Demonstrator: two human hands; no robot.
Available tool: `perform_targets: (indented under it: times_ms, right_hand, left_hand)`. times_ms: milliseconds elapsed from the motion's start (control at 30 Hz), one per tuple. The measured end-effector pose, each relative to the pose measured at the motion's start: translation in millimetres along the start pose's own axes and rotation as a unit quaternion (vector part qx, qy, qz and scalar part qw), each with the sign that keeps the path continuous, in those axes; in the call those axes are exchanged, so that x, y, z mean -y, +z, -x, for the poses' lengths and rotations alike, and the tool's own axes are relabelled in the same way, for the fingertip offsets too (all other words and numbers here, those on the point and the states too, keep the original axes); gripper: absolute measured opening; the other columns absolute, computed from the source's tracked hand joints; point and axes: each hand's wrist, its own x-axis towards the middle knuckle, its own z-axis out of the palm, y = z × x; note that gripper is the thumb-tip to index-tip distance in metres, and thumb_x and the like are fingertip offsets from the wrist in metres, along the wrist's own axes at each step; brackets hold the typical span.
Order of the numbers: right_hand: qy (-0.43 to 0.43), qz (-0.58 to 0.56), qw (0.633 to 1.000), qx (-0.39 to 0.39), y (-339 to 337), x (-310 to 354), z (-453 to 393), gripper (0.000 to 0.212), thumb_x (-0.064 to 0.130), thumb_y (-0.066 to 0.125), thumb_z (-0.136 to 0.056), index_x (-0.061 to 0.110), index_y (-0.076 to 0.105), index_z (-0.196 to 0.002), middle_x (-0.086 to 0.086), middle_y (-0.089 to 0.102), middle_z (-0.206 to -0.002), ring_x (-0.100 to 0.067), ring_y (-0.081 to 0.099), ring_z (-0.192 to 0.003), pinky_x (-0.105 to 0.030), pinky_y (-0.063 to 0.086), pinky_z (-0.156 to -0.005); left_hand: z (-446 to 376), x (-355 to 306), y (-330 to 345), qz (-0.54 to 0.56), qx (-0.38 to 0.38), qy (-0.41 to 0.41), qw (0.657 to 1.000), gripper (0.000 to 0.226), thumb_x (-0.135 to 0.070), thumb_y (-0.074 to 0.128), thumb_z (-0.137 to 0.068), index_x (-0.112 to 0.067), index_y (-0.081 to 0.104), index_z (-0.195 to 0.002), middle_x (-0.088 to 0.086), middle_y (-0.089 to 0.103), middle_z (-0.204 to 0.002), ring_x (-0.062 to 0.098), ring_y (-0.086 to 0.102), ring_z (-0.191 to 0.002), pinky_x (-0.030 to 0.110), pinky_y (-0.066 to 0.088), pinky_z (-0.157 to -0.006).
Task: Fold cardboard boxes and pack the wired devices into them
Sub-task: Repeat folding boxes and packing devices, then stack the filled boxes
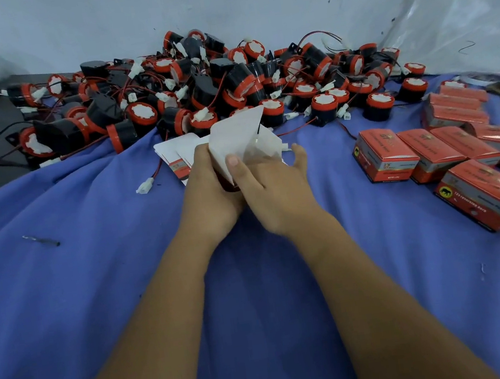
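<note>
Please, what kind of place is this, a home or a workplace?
Probably a small packing workplace, perhaps informal. A big heap of identical red-and-black wired devices lies on a blue cloth, many closed red boxes are gathered at the right, and both hands fold another box.

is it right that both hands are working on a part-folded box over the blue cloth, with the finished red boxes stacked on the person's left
Not quite. The head view shows the finished red boxes on the person's right. The rest holds: left hand and right hand work on the part-folded box over the blue cloth.
</note>
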Motion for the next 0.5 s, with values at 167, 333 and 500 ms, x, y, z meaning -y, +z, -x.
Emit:
perform_targets:
  times_ms: [167,333,500]
  right_hand:
    - [-0.031,-0.193,0.958,-0.208,-18.1,-7.9,-3.0,0.032,0.025,0.042,-0.098,0.013,0.069,-0.083,0.009,0.065,-0.087,-0.013,0.059,-0.089,-0.047,0.042,-0.093]
    - [0.175,-0.189,0.956,-0.143,-30.1,-46.2,-21.0,0.020,0.026,0.048,-0.100,0.022,0.063,-0.112,0.003,0.059,-0.117,-0.015,0.056,-0.092,-0.043,0.049,-0.084]
    - [0.245,-0.116,0.962,-0.037,-31.2,-84.4,-68.7,0.047,0.021,0.048,-0.099,0.019,0.039,-0.146,-0.012,0.039,-0.141,-0.021,0.055,-0.079,-0.034,0.043,-0.061]
  left_hand:
    - [-0.6,-5.2,-3.9,0.077,-0.111,-0.045,0.990,0.059,-0.035,0.090,-0.067,-0.035,0.044,-0.104,-0.017,0.061,-0.101,-0.010,0.060,-0.087,0.010,0.049,-0.063]
    - [-5.5,-1.6,-12.0,0.134,-0.204,-0.087,0.966,0.058,-0.023,0.085,-0.073,-0.027,0.043,-0.114,-0.018,0.059,-0.105,-0.004,0.061,-0.096,0.018,0.049,-0.073]
    - [-9.7,-2.1,-7.6,0.117,-0.177,-0.085,0.974,0.057,-0.022,0.085,-0.074,-0.027,0.044,-0.114,-0.015,0.060,-0.110,-0.002,0.060,-0.100,0.018,0.051,-0.075]
